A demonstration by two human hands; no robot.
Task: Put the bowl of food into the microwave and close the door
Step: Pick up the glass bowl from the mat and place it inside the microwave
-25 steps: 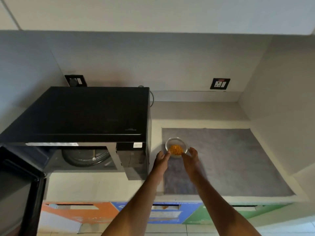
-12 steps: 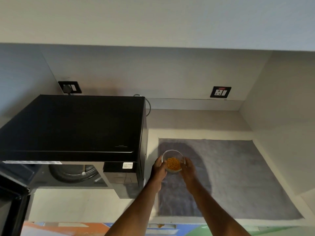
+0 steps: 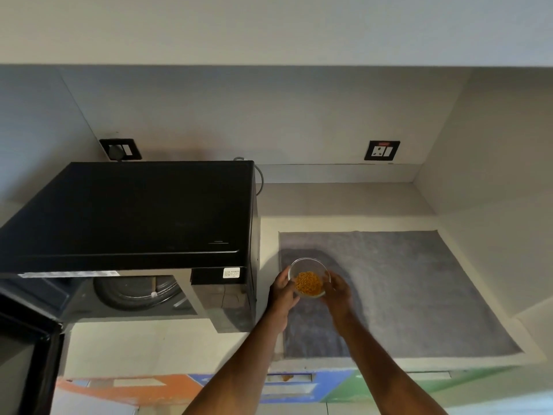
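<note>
A small clear glass bowl (image 3: pixel 308 275) with orange food in it is held between my two hands above the grey mat (image 3: pixel 419 289). My left hand (image 3: pixel 282 290) grips its left side and my right hand (image 3: pixel 338 290) cups its right side. To the left stands the black microwave (image 3: pixel 128 211). Its door (image 3: pixel 27 348) hangs open at the lower left, and the round turntable (image 3: pixel 131 292) shows inside the cavity.
The microwave's control panel (image 3: pixel 227 304) juts out just left of my left hand. Wall sockets (image 3: pixel 382 150) sit on the back wall. A side wall closes the counter on the right. Coloured panels run below the counter's front edge.
Both hands have closed around the bowl, which sat on the mat a second ago. The camera view has shifted, and the bowl now appears lifted slightly off the mat.
</note>
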